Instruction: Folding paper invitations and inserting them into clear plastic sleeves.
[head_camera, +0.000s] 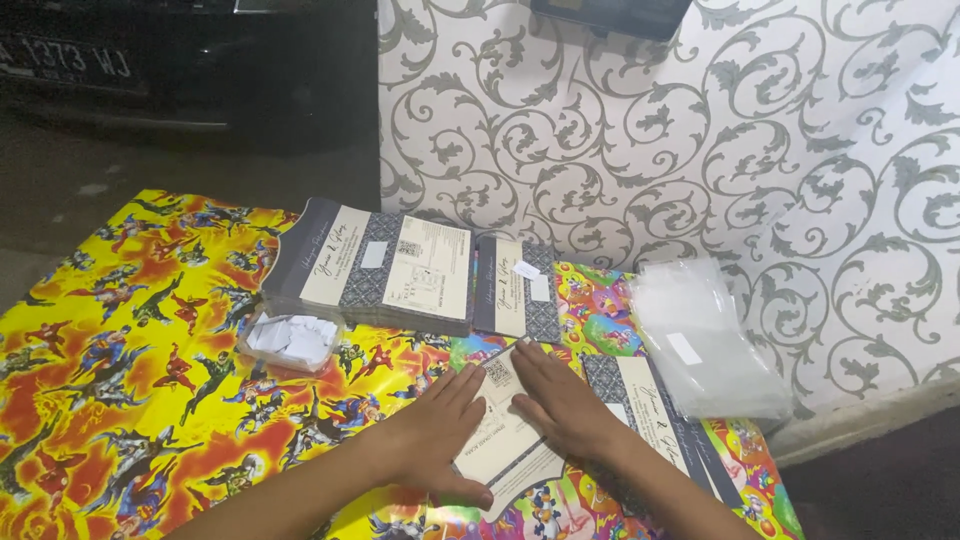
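Hands press flat on a cream and grey card (505, 430) that lies on the desk (150, 400), near its front edge. The left hand (435, 435) lies on the left part of the card, with its fingers (462, 390) spread a little and stretched out flat. The right hand (560, 405) lies on the right part, fingers close together and also flat. Neither hand grips anything; both just push down with open palms. It looks like they hold the card this way to keep it flat and still, maybe along a fold. The card sits right under the fingers, and its middle strip shows between the two hands.

A bright sheet with cartoon heroes covers the desk. Behind the hands lies a big stack of the same cards (385, 265), and a smaller stack (520, 290) sits just beside it. One more card (650, 410) lies next to the right arm. A little clear box of white paper bits (295, 340) stands to the left. A pile of clear plastic sleeves (705, 340) lies on the right, by the wall with grey swirls (700, 130).
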